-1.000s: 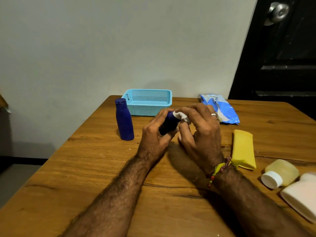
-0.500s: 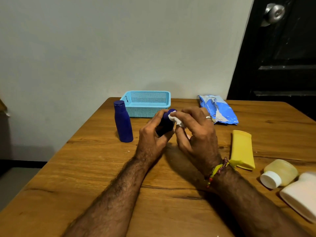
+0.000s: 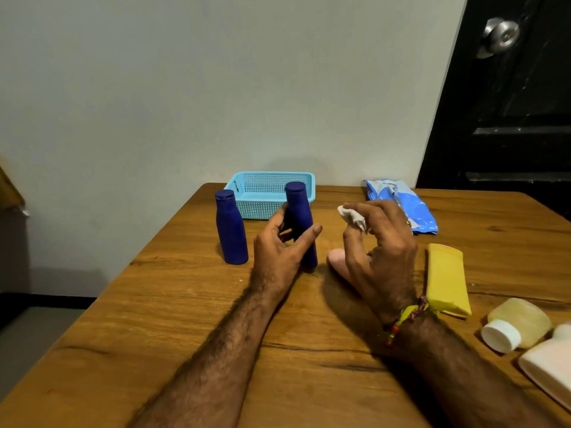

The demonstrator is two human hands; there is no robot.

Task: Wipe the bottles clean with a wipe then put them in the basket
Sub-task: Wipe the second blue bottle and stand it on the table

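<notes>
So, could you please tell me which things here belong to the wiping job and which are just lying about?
Job:
held blue bottle
standing blue bottle
wipe
basket
yellowish bottle
white bottle
wipes packet

Lying about:
yellow tube, unless it counts as a bottle

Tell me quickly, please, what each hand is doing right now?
Left hand: grips the upright blue bottle standing on the table.
Right hand: pinches a crumpled white wipe, clear of the bottle.

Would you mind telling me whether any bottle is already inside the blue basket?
No, the basket looks empty, and both blue bottles stand on the table in front of it, one free and one in the left hand.
</notes>
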